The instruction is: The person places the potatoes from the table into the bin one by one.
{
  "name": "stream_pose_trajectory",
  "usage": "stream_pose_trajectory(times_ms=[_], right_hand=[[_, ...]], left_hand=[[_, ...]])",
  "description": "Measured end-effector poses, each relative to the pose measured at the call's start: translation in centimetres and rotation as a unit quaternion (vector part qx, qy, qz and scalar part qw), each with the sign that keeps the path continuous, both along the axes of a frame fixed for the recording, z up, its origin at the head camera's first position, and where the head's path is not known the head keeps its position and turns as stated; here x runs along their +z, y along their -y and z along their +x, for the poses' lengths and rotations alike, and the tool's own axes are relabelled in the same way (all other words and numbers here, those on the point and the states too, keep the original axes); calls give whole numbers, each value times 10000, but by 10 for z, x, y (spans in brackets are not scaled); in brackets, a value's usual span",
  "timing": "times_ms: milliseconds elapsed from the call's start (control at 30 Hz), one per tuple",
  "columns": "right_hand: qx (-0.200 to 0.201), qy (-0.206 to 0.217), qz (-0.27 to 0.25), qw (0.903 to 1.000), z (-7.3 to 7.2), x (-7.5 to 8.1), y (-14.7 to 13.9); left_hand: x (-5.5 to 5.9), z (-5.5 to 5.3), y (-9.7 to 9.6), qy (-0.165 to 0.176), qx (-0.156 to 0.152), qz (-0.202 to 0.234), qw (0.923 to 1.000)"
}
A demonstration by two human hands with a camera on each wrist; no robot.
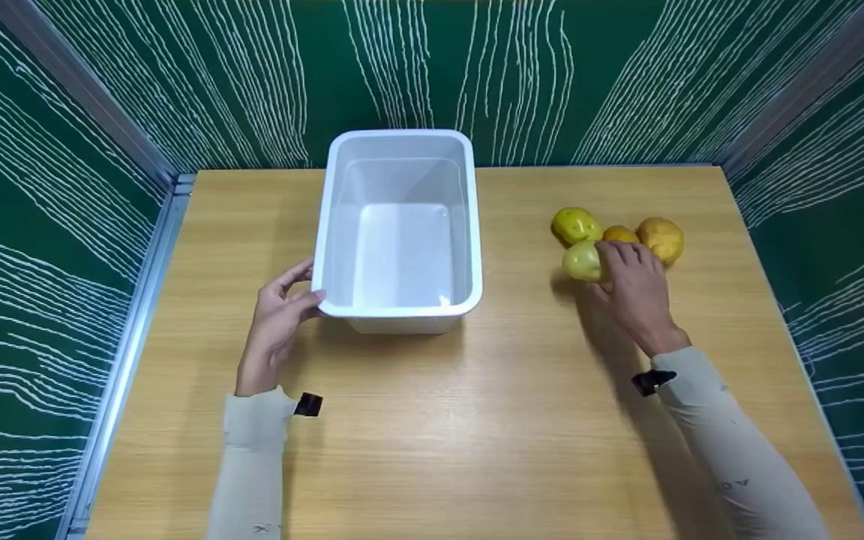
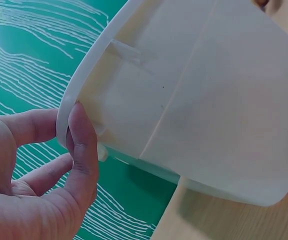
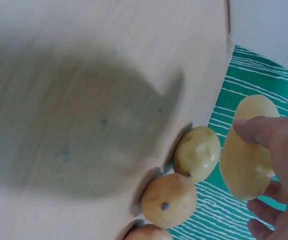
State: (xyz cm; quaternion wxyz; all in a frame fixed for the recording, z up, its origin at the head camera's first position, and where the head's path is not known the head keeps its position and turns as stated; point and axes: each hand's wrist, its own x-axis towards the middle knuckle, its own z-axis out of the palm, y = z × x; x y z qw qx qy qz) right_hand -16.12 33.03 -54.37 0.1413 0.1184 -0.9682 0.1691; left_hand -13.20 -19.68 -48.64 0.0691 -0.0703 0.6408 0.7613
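Note:
A deep white plastic tub stands on the wooden table, its open top facing up. My left hand pinches the tub's rim at its near left corner, the thumb on one side in the left wrist view. At the right, my right hand grips a smooth, pale yellow-green oblong fruit, a little off the table. Close behind it lie a yellow-green fruit, an orange-coloured round fruit partly hidden by the hand, and a larger yellow-orange fruit. The right wrist view shows the held fruit between thumb and fingers.
The table ends at the back against a green wall with white wavy lines. Similar panels stand on the left and right, with a metal rail along the left edge.

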Motion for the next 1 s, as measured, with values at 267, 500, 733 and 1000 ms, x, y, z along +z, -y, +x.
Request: stream_pose_trajectory(times_ms=[267,500,733,1000], right_hand=[[8,41,-56,10000,-12,14,14],[-12,68,-140,9999,-20,25,29],[146,-220,-180,9995,-31,35,45],[333,-314,-145,9988,-43,53,63]], left_hand=[[0,0,2,110,43,-62,9999],[1,-1,0,140,42,12,9999],[0,-1,1,116,19,61,9999],[-1,-1,1,89,-17,115,9999]])
